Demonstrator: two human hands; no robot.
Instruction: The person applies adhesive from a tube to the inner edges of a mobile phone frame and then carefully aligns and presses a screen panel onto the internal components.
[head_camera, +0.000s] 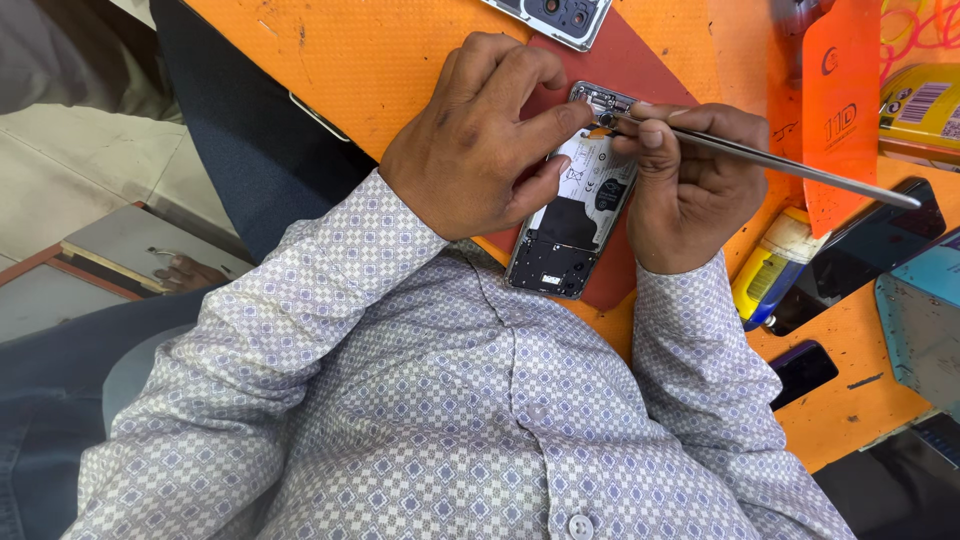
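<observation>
Fingers of the left hand (470, 140) spread slightly and press on the opened smartphone (577, 190), thumb and forefinger bracing its upper part at frame centre. The right hand (690, 185) pinches metal tweezers (780, 160), fingers closed on them, tips at the phone's top end. The phone lies on a red mat (640, 70) on the orange table (400, 50), clutter crowding the right side. A yellow bottle (770, 270) sits partly hidden behind the right wrist; the upper phone frame (560, 15) is cut off.
</observation>
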